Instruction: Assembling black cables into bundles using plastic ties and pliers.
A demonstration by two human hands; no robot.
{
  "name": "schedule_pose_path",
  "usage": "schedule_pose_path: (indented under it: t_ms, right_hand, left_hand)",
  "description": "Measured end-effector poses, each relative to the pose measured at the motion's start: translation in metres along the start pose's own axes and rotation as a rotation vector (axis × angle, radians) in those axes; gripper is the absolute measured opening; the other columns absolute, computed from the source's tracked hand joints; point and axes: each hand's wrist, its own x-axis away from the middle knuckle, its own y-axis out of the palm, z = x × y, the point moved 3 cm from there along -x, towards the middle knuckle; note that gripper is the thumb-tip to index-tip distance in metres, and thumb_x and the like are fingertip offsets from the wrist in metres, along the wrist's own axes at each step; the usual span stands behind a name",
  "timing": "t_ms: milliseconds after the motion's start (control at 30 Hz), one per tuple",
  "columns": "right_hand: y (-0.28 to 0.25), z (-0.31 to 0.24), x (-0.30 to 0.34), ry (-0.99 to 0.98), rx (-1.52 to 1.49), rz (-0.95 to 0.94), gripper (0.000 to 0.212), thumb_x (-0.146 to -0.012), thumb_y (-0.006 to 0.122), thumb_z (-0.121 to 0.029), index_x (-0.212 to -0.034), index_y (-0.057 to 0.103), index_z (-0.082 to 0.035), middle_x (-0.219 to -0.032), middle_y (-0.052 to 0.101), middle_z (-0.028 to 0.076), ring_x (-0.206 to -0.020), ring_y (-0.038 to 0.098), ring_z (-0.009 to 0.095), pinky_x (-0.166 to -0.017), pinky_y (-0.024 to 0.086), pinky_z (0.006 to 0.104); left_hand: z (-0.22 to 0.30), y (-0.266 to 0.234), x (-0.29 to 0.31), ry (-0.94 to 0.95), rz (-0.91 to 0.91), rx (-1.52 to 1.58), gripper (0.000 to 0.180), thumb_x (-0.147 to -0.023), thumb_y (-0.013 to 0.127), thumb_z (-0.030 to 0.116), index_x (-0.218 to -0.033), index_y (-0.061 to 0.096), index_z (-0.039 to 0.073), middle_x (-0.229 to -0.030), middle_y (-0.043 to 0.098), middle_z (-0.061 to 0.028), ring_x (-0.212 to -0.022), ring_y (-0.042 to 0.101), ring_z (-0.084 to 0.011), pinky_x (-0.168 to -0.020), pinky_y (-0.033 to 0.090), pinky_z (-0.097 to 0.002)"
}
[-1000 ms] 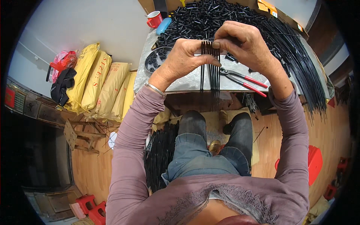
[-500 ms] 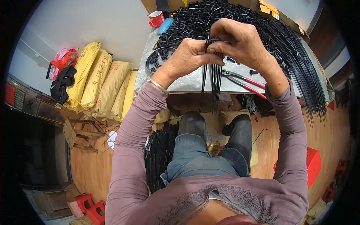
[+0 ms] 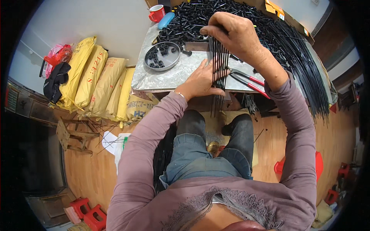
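Note:
A bundle of thin black rods (image 3: 218,54) stands roughly upright before me at the table's near edge, its lower ends hanging below the edge. My right hand (image 3: 235,32) pinches the upper ends, fingers bent inward. Lower down, my left hand (image 3: 202,79) loosely holds the same rods at mid-length, some fingers behind them and stretched out, the thumb on the near side. Just right of the bundle lie pliers with red handles (image 3: 252,82). To the left sits a shallow round metal pan (image 3: 168,65) with small black pieces in it.
A large heap of short black tubes (image 3: 192,17) covers the table's far side. Long black rods (image 3: 302,61) overhang its right edge. A red mug (image 3: 156,14) and a blue case (image 3: 166,20) stand at the far left. Yellow sacks (image 3: 101,77) lean by the wall.
My left hand has slid down the rods, and its fingers have spread. My right hand has risen slightly with the upper ends. The view has shifted, showing the whole pan.

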Motion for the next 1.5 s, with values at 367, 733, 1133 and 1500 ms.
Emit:
schedule_pose_path:
  t_ms: [367, 733, 1133, 1500]
  right_hand:
    - [-0.018, 0.0, -0.002, 0.303, -0.307, -0.222, 0.014, -0.086, 0.067, -0.013, -0.088, 0.064, 0.0, -0.072, 0.065, 0.003, -0.062, 0.058, 0.009, -0.058, 0.047, 0.0225]
    - [0.015, 0.211, 0.128, 0.863, -0.01, -0.512, 0.021, -0.088, 0.063, -0.022, -0.096, 0.069, -0.004, -0.079, 0.067, 0.003, -0.068, 0.057, 0.012, -0.062, 0.047, 0.0287]
    - [0.025, 0.184, 0.125, 0.703, 0.434, -0.741, 0.016, -0.079, 0.065, -0.022, -0.092, 0.071, -0.013, -0.09, 0.069, 0.007, -0.085, 0.065, 0.027, -0.072, 0.05, 0.0369]
    - [0.083, 0.127, 0.096, 0.405, 0.021, -0.404, 0.012, -0.084, 0.062, -0.014, -0.091, 0.066, -0.007, -0.089, 0.064, 0.009, -0.085, 0.062, 0.029, -0.073, 0.05, 0.0362]
  left_hand:
    - [-0.024, 0.025, 0.008, -0.083, -0.087, -0.047, 0.1, -0.071, 0.066, 0.065, -0.133, 0.039, -0.009, -0.142, 0.03, -0.0332, -0.135, 0.025, -0.0477, -0.112, 0.023, -0.0469]
    - [-0.027, 0.035, 0.012, -0.159, -0.173, -0.208, 0.105, -0.073, 0.056, 0.071, -0.138, 0.034, -0.008, -0.143, 0.032, -0.0259, -0.137, 0.021, -0.0429, -0.112, 0.017, -0.0547]
    - [-0.02, 0.016, 0.019, -0.23, -0.154, -0.011, 0.092, -0.068, 0.071, 0.056, -0.129, 0.046, -0.007, -0.141, 0.037, -0.0223, -0.137, 0.025, -0.0421, -0.111, 0.021, -0.0539]
    - [-0.016, 0.013, 0.022, -0.263, -0.201, -0.03, 0.092, -0.067, 0.074, 0.054, -0.135, 0.043, 0.001, -0.147, 0.031, -0.0195, -0.138, 0.025, -0.0399, -0.112, 0.02, -0.0533]
